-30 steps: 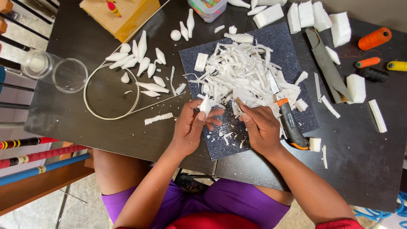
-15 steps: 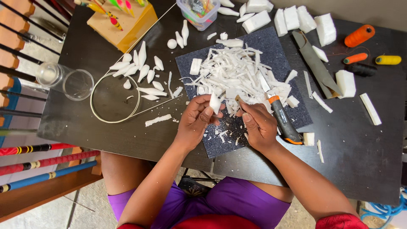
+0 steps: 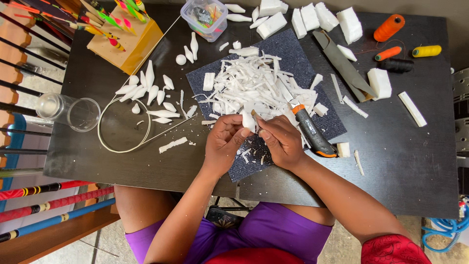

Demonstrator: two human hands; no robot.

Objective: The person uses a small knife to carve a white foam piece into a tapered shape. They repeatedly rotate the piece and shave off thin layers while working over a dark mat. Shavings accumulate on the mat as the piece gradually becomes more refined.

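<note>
Knife (image 3: 314, 134) on mat (image 3: 322, 83) (right of shavings (image 3: 254, 88)).

Left hand (image 3: 225, 140) and right hand (image 3: 282, 140) meet — fingers pinched.

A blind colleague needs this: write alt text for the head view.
Seen from above, a person's left hand and right hand pinch a small white foam piece over a dark mat heaped with white shavings. A utility knife lies beside the right hand; shaped foam pieces and thread spools sit on the black table.
</note>
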